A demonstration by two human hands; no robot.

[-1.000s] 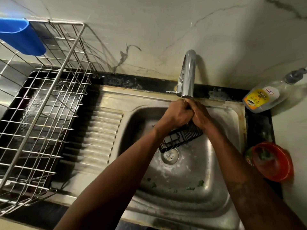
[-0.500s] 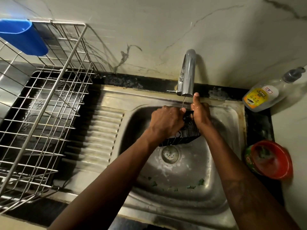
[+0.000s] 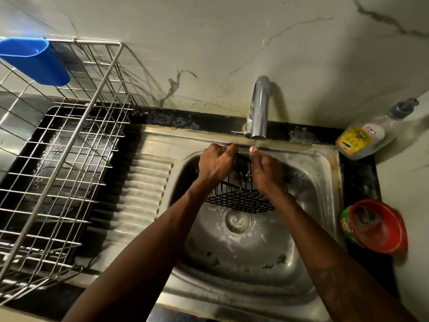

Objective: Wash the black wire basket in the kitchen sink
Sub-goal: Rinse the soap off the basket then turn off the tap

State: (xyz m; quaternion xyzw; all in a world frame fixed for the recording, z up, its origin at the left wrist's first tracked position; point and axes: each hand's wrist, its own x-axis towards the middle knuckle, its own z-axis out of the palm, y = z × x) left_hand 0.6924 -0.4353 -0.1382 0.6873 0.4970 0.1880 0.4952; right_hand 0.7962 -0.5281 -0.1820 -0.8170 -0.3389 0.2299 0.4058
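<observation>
While a thin stream falls from the tap (image 3: 258, 108), both hands, left hand (image 3: 217, 165) and right hand (image 3: 267, 169), grip the black wire basket (image 3: 239, 197) between them, mid-frame over the sink (image 3: 320, 182).

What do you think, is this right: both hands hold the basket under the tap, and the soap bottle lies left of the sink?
No. The head view shows the soap bottle right of the sink. The left hand and right hand hold the basket under the tap.
</observation>
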